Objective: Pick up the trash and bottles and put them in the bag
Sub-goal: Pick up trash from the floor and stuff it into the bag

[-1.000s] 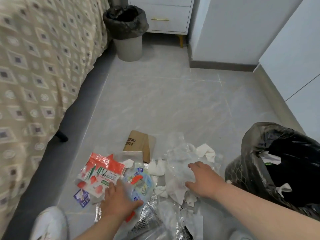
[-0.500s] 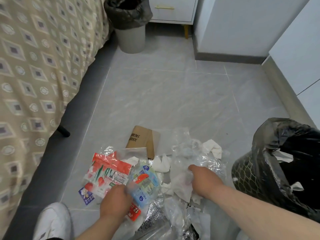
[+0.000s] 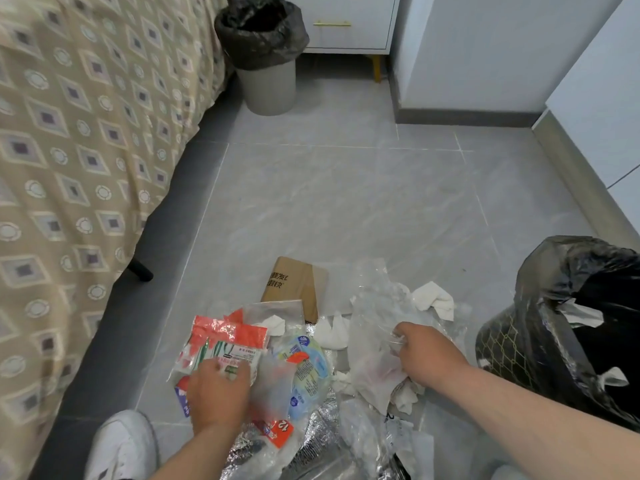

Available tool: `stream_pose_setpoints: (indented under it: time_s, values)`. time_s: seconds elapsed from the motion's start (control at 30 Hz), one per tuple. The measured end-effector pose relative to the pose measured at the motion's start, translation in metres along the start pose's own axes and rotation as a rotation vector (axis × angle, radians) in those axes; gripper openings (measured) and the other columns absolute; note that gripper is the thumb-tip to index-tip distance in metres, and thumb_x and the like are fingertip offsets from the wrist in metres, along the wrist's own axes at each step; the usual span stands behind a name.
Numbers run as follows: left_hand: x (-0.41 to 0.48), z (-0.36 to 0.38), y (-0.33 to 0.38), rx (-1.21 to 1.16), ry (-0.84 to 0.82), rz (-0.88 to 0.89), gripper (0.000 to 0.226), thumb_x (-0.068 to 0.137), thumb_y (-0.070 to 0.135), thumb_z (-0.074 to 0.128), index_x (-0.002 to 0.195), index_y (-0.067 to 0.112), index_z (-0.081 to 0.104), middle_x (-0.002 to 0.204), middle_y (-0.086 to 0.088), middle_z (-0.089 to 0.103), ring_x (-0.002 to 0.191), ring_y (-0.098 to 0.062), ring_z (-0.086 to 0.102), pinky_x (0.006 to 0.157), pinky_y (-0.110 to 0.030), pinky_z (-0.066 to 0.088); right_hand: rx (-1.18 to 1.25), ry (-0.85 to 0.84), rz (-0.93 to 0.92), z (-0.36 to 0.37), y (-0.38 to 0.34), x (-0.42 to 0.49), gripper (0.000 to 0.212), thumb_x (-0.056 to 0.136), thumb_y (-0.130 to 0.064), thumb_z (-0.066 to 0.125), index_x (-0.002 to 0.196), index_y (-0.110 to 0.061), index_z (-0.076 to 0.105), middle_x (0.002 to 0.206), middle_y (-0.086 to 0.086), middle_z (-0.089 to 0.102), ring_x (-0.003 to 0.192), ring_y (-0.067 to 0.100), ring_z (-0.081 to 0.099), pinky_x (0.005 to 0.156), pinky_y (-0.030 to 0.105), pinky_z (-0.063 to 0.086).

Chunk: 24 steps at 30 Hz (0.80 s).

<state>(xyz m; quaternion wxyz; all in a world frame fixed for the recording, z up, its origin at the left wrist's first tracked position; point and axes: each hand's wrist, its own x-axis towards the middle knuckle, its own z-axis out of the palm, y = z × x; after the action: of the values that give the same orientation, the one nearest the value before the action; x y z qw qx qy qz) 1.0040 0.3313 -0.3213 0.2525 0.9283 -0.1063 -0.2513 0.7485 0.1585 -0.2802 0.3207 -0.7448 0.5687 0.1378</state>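
Note:
A heap of trash lies on the grey tile floor in front of me. My left hand is closed on the red and white plastic wrapper, beside a blue and white wrapper. My right hand grips a sheet of clear plastic film. Crumpled white tissues and a brown cardboard piece lie behind the heap. Silver foil packaging lies under it. The black trash bag, open at the right, holds some white paper.
A bed with a patterned beige cover runs along the left, one black leg showing. A grey bin with a black liner stands at the back by a white cabinet. My white shoe is at lower left.
Both hands went from lying flat on the trash to gripping it: the left closed on the red wrapper, the right bunched up the clear film. The view shifted slightly.

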Motion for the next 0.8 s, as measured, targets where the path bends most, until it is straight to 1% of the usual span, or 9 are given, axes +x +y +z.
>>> stream_pose_setpoints:
  time_s: [0.1, 0.17, 0.2, 0.27, 0.33, 0.47, 0.6, 0.73, 0.8]
  values:
    - [0.058, 0.028, -0.046, -0.27, -0.029, -0.575, 0.096, 0.045, 0.05, 0.085, 0.12, 0.002, 0.049, 0.124, -0.024, 0.055, 0.108, -0.041, 0.055, 0.089, -0.045, 0.049, 0.0, -0.003, -0.008, 0.0, 0.002, 0.003, 0.04, 0.085, -0.011, 0.04, 0.119, -0.025, 0.057, 0.114, 0.003, 0.065, 0.098, 0.024, 0.059, 0.078, 0.032, 0.049]
    - [0.11, 0.065, -0.096, -0.433, -0.166, -0.687, 0.108, 0.028, 0.052, 0.088, 0.119, 0.009, 0.05, 0.123, -0.016, 0.062, 0.094, -0.031, 0.065, 0.077, -0.04, 0.053, 0.003, 0.005, -0.013, 0.001, 0.004, 0.003, 0.039, 0.086, -0.012, 0.04, 0.119, -0.024, 0.057, 0.116, 0.003, 0.065, 0.102, 0.024, 0.06, 0.081, 0.034, 0.05]
    - [0.11, 0.064, -0.09, -0.52, -0.224, -0.731, 0.099, 0.036, 0.048, 0.091, 0.117, 0.008, 0.051, 0.117, -0.015, 0.066, 0.076, -0.025, 0.067, 0.066, -0.035, 0.056, 0.006, 0.01, -0.015, 0.001, 0.004, 0.003, 0.039, 0.087, -0.013, 0.039, 0.119, -0.024, 0.057, 0.117, 0.003, 0.065, 0.103, 0.024, 0.06, 0.083, 0.035, 0.05]
    - [0.079, 0.043, -0.048, -0.626, -0.226, -0.722, 0.042, 0.075, 0.023, 0.078, 0.102, 0.0, 0.055, 0.077, -0.015, 0.067, 0.035, -0.016, 0.051, 0.036, -0.021, 0.045, 0.003, 0.008, -0.019, 0.002, 0.005, 0.003, 0.039, 0.087, -0.014, 0.039, 0.119, -0.024, 0.058, 0.118, 0.003, 0.065, 0.105, 0.024, 0.06, 0.084, 0.035, 0.05]
    - [0.063, 0.037, -0.021, -0.607, -0.283, -0.687, 0.009, 0.087, 0.006, 0.063, 0.088, 0.0, 0.056, 0.054, -0.008, 0.057, 0.032, -0.015, 0.047, 0.033, -0.019, 0.04, -0.001, 0.003, -0.024, 0.001, 0.004, 0.003, 0.039, 0.087, -0.013, 0.04, 0.12, -0.024, 0.058, 0.118, 0.004, 0.065, 0.105, 0.024, 0.06, 0.084, 0.034, 0.05]
    - [0.065, 0.035, -0.014, -0.738, -0.329, -0.64, 0.009, 0.088, 0.004, 0.06, 0.08, 0.006, 0.057, 0.061, -0.006, 0.064, 0.052, -0.018, 0.057, 0.044, -0.027, 0.047, 0.009, 0.005, -0.029, -0.003, 0.001, 0.002, 0.039, 0.087, -0.012, 0.04, 0.12, -0.023, 0.058, 0.114, 0.003, 0.066, 0.1, 0.023, 0.06, 0.08, 0.033, 0.05]
    - [0.066, 0.026, -0.012, -0.82, -0.33, -0.578, 0.02, 0.087, -0.005, 0.056, 0.105, 0.002, 0.059, 0.076, -0.012, 0.068, 0.057, -0.022, 0.066, 0.055, -0.031, 0.056, 0.045, 0.019, -0.043, -0.015, -0.007, -0.003, 0.033, 0.087, -0.01, 0.04, 0.109, -0.023, 0.06, 0.1, 0.002, 0.067, 0.09, 0.021, 0.064, 0.077, 0.034, 0.053]
    - [0.053, 0.001, 0.007, -0.882, -0.347, -0.462, 0.016, 0.088, -0.009, 0.052, 0.086, 0.006, 0.056, 0.077, -0.01, 0.067, 0.042, -0.015, 0.066, 0.038, -0.025, 0.053, -0.004, 0.091, -0.088, -0.048, -0.02, -0.021, 0.037, 0.089, -0.01, 0.04, 0.117, -0.021, 0.061, 0.117, 0.003, 0.066, 0.108, 0.025, 0.059, 0.088, 0.034, 0.049]
    - [0.041, -0.016, 0.024, -0.895, -0.381, -0.388, 0.015, 0.088, -0.009, 0.053, 0.09, 0.006, 0.056, 0.086, -0.012, 0.065, 0.044, -0.015, 0.067, 0.041, -0.028, 0.056, 0.005, 0.137, -0.119, -0.075, -0.025, -0.038, 0.037, 0.091, -0.012, 0.038, 0.117, -0.022, 0.061, 0.119, 0.002, 0.065, 0.108, 0.023, 0.059, 0.09, 0.034, 0.048]
